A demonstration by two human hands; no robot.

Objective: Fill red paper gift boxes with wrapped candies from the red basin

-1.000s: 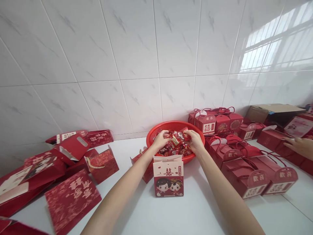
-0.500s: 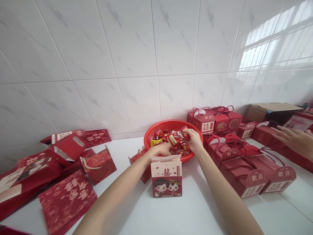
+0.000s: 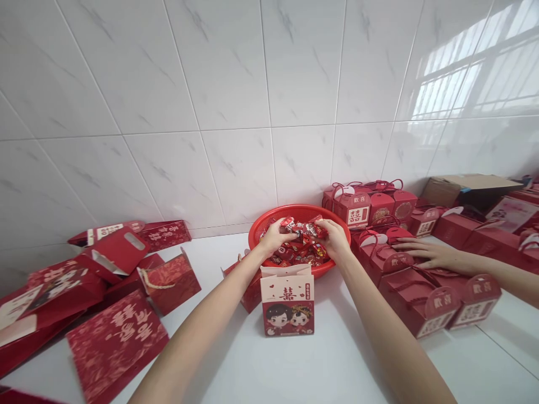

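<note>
Colander [image 3: 295,211]: bright red
Wrapped candies [image 3: 300,256]: mostly red, with white printing
Gift box [image 3: 288,306]: cream above, red below, with cartoon couple and red double-happiness character
Wall tiles [image 3: 236,84]: white, with grey marble veins
Tabletop [image 3: 273,370]: white

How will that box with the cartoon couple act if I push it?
The cartoon-couple box looks like thin card, so it is probably light and may slide easily on the smooth white table. It seems open above, so it may flex if squeezed. Standing upright, it might tip if pushed high up.
</note>
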